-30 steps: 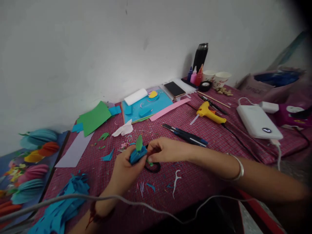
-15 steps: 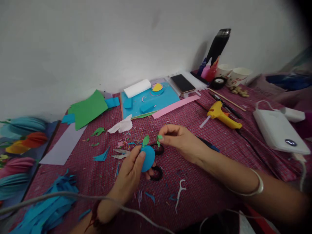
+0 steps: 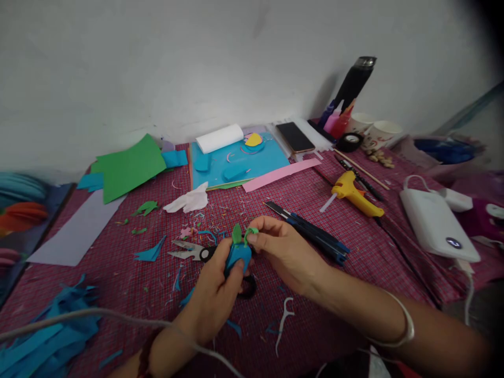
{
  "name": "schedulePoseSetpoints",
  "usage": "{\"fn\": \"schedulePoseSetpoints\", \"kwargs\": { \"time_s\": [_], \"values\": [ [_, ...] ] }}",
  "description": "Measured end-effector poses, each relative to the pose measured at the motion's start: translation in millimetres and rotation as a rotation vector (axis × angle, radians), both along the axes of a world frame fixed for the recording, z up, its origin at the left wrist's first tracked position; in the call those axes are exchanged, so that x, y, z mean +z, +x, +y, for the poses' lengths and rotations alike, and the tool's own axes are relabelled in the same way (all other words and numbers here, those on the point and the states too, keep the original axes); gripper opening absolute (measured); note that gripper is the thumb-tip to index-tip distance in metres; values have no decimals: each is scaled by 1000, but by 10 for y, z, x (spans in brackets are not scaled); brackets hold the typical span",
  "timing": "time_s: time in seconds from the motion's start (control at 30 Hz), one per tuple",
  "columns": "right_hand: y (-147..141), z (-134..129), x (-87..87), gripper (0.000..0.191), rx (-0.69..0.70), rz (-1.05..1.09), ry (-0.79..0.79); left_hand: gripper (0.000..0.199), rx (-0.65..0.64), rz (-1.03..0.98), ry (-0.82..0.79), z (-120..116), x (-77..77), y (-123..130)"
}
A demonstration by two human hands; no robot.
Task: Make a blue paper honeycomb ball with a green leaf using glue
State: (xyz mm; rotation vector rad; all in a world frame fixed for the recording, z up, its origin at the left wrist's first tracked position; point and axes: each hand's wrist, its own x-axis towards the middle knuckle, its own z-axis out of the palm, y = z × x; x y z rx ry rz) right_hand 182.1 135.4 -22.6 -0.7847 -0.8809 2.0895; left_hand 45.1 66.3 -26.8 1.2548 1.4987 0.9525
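A round blue paper piece [image 3: 238, 255] is gripped in my left hand [image 3: 216, 283], between thumb and fingers. From its top edge a green paper leaf [image 3: 237, 234] stands up. My right hand [image 3: 284, 247] pinches a small curled green paper strip [image 3: 249, 234] whose lower end meets, or nearly meets, the blue piece beside the leaf. Beneath my hands lie scissors [image 3: 192, 252], blades toward the left, their handles partly hidden. A white floss pick [image 3: 283, 323] rests on the cloth nearer me.
Paper scraps and a white tissue [image 3: 188, 200] lie around. Blue-handled cutters [image 3: 311, 229] and a yellow glue gun [image 3: 356, 193] are on the right, with a white power bank [image 3: 437, 226]. Green sheets [image 3: 132, 165] sit back left. A cable [image 3: 102, 313] crosses the foreground.
My right hand has brought the green strip closer to the leaf, and the strip now arches. The blue piece is tilted more away in my left hand. The view has shifted slightly.
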Motion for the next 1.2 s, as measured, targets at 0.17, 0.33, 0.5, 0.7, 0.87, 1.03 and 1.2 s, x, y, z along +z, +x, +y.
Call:
{"fn": "schedulePoseSetpoints", "kwargs": {
  "time_s": [0.17,0.33,0.5,0.7,0.87,1.03,1.2],
  "values": [
    [-11,-34,0,26,-1,13,-51,32,16,-65,-25,-12,36,37],
    [-27,-68,-19,24,-21,32,-62,35,18,-181,-84,7,71,72],
    [-41,-74,-43,21,-35,27,-64,33,11,-164,-102,26,33,51],
    [-74,-85,-43,21,-60,59,-80,31,18,-111,-63,9,2,48],
    [-91,-109,-52,23,-85,53,-87,32,57,-103,-54,15,8,61],
    [-105,-124,-69,23,-73,61,-97,32,65,-88,-17,32,15,67],
    [-114,-134,-68,23,-72,56,-103,34,78,-63,-13,35,35,76]
  ]
}}
